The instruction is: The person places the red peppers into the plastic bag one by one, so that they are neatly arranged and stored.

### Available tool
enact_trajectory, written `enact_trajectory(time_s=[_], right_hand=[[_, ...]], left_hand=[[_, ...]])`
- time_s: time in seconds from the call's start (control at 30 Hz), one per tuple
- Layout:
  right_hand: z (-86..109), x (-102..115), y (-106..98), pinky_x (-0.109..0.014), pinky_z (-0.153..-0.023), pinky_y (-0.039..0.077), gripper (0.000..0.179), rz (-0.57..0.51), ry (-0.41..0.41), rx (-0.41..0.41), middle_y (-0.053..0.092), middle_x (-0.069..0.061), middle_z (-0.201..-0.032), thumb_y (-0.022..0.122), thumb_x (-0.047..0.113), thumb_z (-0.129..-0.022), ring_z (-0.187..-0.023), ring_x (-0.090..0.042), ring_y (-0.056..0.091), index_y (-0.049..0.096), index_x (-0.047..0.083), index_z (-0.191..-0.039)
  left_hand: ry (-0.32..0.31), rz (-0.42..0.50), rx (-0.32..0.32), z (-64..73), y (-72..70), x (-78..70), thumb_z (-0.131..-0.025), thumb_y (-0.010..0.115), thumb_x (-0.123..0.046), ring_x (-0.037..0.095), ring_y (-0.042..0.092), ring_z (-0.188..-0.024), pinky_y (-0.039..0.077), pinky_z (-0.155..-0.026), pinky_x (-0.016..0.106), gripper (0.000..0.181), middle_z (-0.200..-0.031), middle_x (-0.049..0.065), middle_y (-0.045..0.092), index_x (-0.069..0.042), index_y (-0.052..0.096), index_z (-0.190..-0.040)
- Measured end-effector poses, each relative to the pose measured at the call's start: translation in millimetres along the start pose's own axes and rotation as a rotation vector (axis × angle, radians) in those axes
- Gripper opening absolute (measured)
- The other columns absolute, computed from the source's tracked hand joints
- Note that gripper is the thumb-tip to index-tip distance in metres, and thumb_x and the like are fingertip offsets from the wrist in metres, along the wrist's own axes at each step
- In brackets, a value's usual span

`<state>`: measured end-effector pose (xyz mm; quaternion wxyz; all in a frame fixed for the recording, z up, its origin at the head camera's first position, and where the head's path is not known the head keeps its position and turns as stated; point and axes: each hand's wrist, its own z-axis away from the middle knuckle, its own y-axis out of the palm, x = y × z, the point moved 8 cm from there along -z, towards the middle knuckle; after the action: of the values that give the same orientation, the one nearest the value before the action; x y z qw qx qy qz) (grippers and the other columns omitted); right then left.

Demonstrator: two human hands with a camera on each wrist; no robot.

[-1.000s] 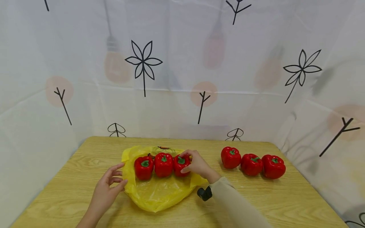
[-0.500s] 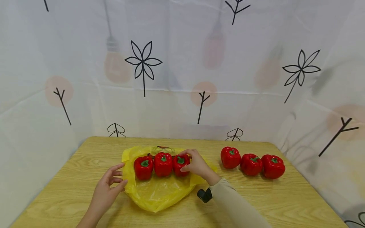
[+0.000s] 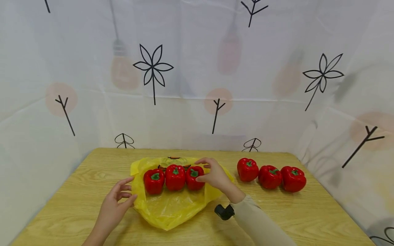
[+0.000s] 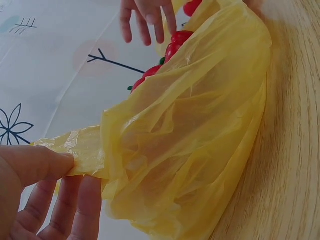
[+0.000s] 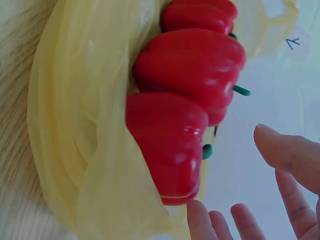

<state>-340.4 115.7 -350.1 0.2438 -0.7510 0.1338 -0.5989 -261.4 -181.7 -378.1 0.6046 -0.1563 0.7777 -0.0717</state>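
The left hand (image 3: 116,201) pinches the left edge of a crinkled, translucent yellow plastic bag (image 3: 167,212) between thumb and fingers. The right hand (image 3: 215,176), fingers parted and gripping nothing, hovers at the bag's right side, just beside a glossy red bell pepper with a green stem (image 3: 193,182). In the bag, that one stands rightmost in a row with two matching red peppers (image 3: 174,179). Right of the bag, three more red peppers (image 3: 270,178) sit in a row on the wood-grain worktop (image 3: 83,208).
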Motion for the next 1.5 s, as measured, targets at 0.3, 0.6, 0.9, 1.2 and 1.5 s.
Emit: enact_trajectory(time_s=[0.3,0.6,0.9,1.2,1.5], right_hand=[[13.5,2.3,-12.5,-0.043,-0.084,0.051,0.04,-0.09,0.002,-0.07,0.051,-0.011,-0.121,0.076,-0.003,-0.073,-0.11,-0.036,0.051,0.063,0.008,-0.108],[26.5,2.4,-23.0,-0.046,-0.087,0.049,0.038,-0.164,-0.025,-0.108,0.054,-0.009,-0.119,0.073,-0.008,-0.074,-0.108,-0.034,0.053,0.063,0.008,-0.107],[42.8,3.1,-34.4,-0.041,-0.087,0.05,0.038,-0.228,-0.017,-0.149,0.054,-0.009,-0.118,0.072,-0.008,-0.075,-0.109,-0.035,0.053,0.061,0.003,-0.109],[60.6,0.4,-39.5,-0.037,-0.086,0.051,0.033,-0.283,0.002,-0.214,0.057,-0.009,-0.113,0.072,-0.007,-0.076,-0.105,-0.03,0.056,0.061,0.002,-0.106],[71.0,-3.3,-42.6,-0.038,-0.087,0.05,0.031,-0.34,-0.027,-0.237,0.058,-0.013,-0.112,0.07,-0.012,-0.075,-0.103,-0.03,0.056,0.06,-0.002,-0.103]], left_hand=[[-0.019,-0.002,0.01,-0.7,0.3,1.6,-0.085,0.066,0.001,0.011,0.057,-0.083,0.055,-0.063,0.026,0.051,-0.11,0.015,0.05,-0.012,0.049,-0.131],[-0.007,-0.004,-0.001,-0.3,0.8,0.9,-0.083,0.066,0.003,0.011,0.057,-0.081,0.055,-0.062,0.026,0.051,-0.108,0.015,0.051,-0.01,0.05,-0.129],[-0.006,-0.004,0.002,0.2,1.5,0.5,-0.084,0.066,0.002,0.01,0.057,-0.082,0.055,-0.062,0.026,0.05,-0.109,0.015,0.051,-0.01,0.05,-0.129],[-0.02,0.007,0.009,-0.4,2.5,3.9,-0.084,0.066,0.001,0.01,0.057,-0.083,0.055,-0.064,0.026,0.05,-0.11,0.015,0.05,-0.011,0.049,-0.13],[-0.024,0.004,0.009,-0.4,2.0,4.4,-0.084,0.066,0.001,0.01,0.057,-0.083,0.055,-0.064,0.026,0.05,-0.11,0.015,0.05,-0.011,0.049,-0.13]])
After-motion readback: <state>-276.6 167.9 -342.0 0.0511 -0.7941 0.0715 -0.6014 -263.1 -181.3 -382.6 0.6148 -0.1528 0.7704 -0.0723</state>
